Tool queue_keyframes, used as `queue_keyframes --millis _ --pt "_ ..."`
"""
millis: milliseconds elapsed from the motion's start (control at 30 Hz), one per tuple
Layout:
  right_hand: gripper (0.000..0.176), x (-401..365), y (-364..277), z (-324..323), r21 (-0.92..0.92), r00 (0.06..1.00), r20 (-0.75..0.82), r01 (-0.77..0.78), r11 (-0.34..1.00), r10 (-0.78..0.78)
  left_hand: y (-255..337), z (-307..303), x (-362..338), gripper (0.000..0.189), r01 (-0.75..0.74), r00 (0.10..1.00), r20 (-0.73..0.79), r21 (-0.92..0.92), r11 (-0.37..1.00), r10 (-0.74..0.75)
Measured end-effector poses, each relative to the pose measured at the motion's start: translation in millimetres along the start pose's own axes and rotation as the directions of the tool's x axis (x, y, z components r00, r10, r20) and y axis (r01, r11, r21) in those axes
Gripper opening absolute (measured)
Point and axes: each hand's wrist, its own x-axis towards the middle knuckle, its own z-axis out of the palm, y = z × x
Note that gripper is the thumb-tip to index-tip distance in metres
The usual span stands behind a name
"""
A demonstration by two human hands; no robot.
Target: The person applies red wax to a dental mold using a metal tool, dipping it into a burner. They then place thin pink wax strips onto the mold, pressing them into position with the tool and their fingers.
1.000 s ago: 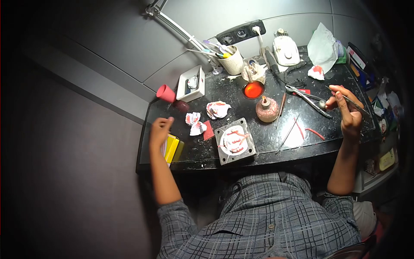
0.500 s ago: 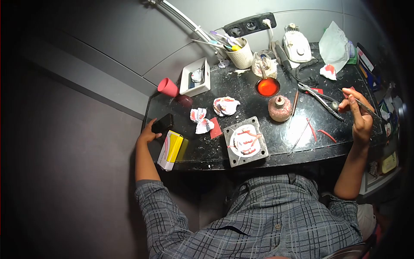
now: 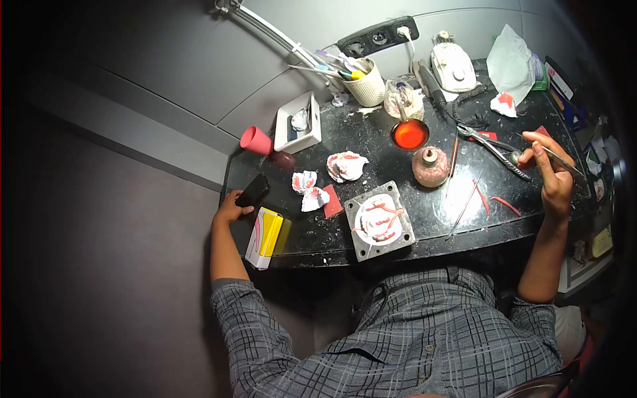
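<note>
My left hand [image 3: 231,208] is at the desk's left edge, its thumb and fingers around the near end of a flat black object [image 3: 253,192] that looks like a mobile phone. A yellow and white box [image 3: 265,237] stands just beside that hand. Raised over the right side of the desk, my right hand [image 3: 555,182] pinches a thin metal hand tool [image 3: 556,158], whose working tip I cannot make out. Between my hands, at the front edge, sits a square metal dental flask [image 3: 363,250] holding a white plaster cast [image 3: 379,219] with pink wax strips.
A glass burner [image 3: 430,167], a pan of red wax [image 3: 409,134], pliers [image 3: 494,152] and wax strips [image 3: 506,206] lie right of the flask. Plaster models [image 3: 346,166], a pink cup [image 3: 256,140], a white tray [image 3: 281,131] and a brush holder [image 3: 365,86] stand farther back.
The black phone-like object has tilted and turned slightly in my left hand. My right hand keeps the metal tool, with its angle slightly changed. The whole view has shifted a little.
</note>
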Motion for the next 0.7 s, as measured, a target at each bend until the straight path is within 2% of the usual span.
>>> queue_keyframes --millis 200,267,333,400,433,467,567,600,667,700 --pt "0.024 1 2 -4 0.021 1.0 -0.008 0.0 1.0 0.0 0 1 1 0.083 -0.047 0.998 -0.031 0.146 0.988 0.052" --pt "0.024 2 6 -5 0.033 1.0 -0.018 -0.007 0.999 0.008 18 7 -10 0.073 -0.046 0.992 -0.11 0.152 0.987 0.063" --pt "0.023 2 10 -8 0.042 1.0 -0.018 -0.01 0.999 0.011 37 11 -20 0.072 -0.044 0.988 -0.135 0.19 0.981 0.07" --pt "0.023 3 12 -9 0.05 1.0 -0.022 -0.003 0.999 0.004 49 15 -23 0.084 0.035 0.99 -0.143 0.163 0.986 -0.011" --pt "0.023 3 12 -10 0.056 1.0 -0.018 0.004 0.998 -0.003 76 17 -41 0.084 0.023 0.981 -0.19 0.314 0.949 0.04" --pt "0.023 3 13 -11 0.057 1.0 -0.028 0.001 0.998 0.001 85 18 -47 0.084 0.016 0.981 -0.187 0.322 0.947 0.047" --pt "0.023 3 13 -12 0.07 0.999 -0.031 0.01 0.997 -0.008 118 17 -66 0.082 -0.094 0.938 -0.217 0.589 0.803 0.27" --pt "0.023 2 13 -13 0.07 0.999 -0.038 0.009 0.997 -0.006 124 13 -68 0.082 -0.099 0.937 -0.215 0.593 0.799 0.275" --pt "0.023 3 15 -14 0.076 0.999 -0.042 -0.004 0.997 0.007 134 7 -73 0.082 -0.226 0.832 -0.22 0.704 0.673 0.51" --pt "0.023 3 15 -14 0.07 0.999 -0.042 -0.002 0.998 0.005 138 4 -76 0.082 -0.226 0.832 -0.219 0.705 0.672 0.509"
